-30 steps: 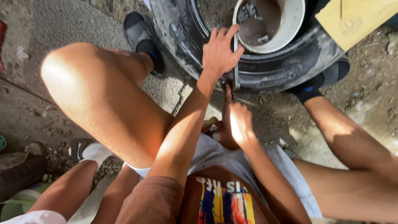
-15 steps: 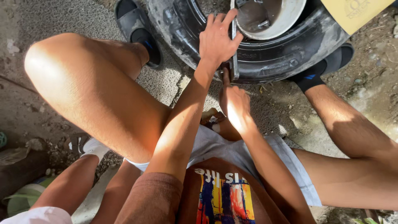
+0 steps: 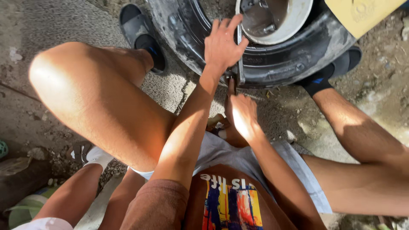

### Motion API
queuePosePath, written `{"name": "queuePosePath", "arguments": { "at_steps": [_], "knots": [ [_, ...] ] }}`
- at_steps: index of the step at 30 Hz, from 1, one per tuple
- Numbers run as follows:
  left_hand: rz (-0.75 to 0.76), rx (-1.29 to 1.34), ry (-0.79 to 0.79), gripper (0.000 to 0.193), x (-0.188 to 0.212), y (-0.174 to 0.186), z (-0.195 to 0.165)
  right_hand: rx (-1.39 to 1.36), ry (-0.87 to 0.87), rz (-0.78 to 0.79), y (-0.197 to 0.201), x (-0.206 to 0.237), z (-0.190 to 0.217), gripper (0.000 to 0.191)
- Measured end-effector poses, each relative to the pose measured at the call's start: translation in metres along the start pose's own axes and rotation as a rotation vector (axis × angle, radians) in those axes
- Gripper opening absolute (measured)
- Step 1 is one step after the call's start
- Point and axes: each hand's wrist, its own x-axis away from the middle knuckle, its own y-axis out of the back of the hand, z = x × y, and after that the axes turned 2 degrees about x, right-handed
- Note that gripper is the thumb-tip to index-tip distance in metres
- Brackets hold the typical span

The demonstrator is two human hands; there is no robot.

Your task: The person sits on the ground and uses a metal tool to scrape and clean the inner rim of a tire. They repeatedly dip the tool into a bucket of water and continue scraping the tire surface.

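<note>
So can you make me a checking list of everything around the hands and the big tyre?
Surface: rough concrete ground, gritty.
Job's things: black tyre lying flat; metal bar wedged at its rim.
Clutter: white bucket inside tyre, yellow card on top.
Hands: left hand on the bar; right hand below, at the bar's lower end.
Cables: nothing seen.
Surroundings: another person's leg, bottom left.

Tyre (image 3: 272, 68) lies between feet, bowl (image 3: 281, 21) inside.
</note>
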Motion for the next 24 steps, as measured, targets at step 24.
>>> {"name": "queuePosePath", "arguments": {
  "at_steps": [24],
  "knots": [
    [0.044, 0.028, 0.035, 0.053, 0.0, 0.001, -0.001, 0.023, 0.034, -0.045, -0.009, 0.0, -0.017, 0.071]
  ]
}}
